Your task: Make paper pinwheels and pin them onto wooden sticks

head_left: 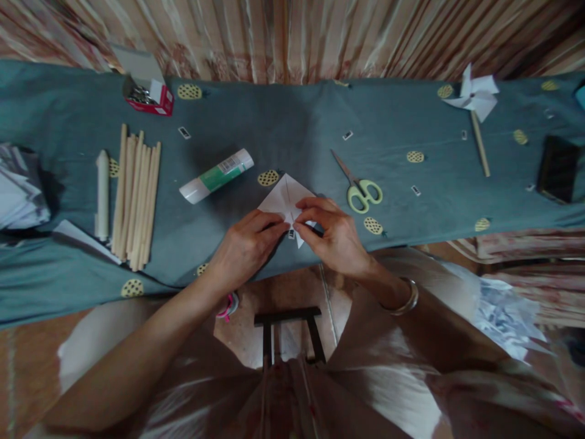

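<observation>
I see left hand (244, 244) angled in from eight o'clock, right hand (333, 235) from four, thumbs and fingers pinching white paper (278, 196) at my twelve; scissors (363, 194) at its three.

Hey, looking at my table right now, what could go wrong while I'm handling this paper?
The white paper is pinched by your left hand and right hand close together, so uneven pulling might tear or miscrease it. The scissors lie just beyond your right hand, so a careless reach could knock them or meet the pointed tip. The green and white tube lies on its side and might roll if bumped.
</observation>
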Tool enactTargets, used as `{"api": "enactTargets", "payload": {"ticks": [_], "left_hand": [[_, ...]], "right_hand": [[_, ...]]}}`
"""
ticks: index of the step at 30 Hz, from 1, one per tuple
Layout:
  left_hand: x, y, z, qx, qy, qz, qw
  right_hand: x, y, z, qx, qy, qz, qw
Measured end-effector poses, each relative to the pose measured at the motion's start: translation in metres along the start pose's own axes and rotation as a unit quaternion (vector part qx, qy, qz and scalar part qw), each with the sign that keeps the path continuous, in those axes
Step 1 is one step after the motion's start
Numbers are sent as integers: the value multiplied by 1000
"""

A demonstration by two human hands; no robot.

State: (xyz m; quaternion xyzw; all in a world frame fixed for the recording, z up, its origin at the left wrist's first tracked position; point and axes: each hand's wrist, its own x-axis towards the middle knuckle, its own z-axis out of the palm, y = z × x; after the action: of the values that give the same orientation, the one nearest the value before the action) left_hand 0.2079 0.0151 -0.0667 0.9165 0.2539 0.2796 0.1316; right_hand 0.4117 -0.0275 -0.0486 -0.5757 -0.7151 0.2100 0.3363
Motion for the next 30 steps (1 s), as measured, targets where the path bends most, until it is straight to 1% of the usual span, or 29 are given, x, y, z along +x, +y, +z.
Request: {"api": "enactTargets", "payload": {"ticks": [8,14,20,23,26,30], "left_hand": [[1,0,1,-17,3,3,1000],[1,0,0,-21,-9,-12,1000],[2,-1,0,-24,-7,-11,1000],[2,-1,1,-20,-4,-7,1000],[1,-1,2,-23,-4,-10,1000],[2,0,1,-34,-13,-18,999]], "right_hand": [[0,1,-1,-1,-9,-1,1000],[0,0,0,-4,-5,2,1000],[0,0,0,-16,-1,-12,1000],[-1,1,1,-35,3,-31,999],[-2,1,2,-55,-8,-43,998],[-4,3,5,-65,-28,-42,997]]}}
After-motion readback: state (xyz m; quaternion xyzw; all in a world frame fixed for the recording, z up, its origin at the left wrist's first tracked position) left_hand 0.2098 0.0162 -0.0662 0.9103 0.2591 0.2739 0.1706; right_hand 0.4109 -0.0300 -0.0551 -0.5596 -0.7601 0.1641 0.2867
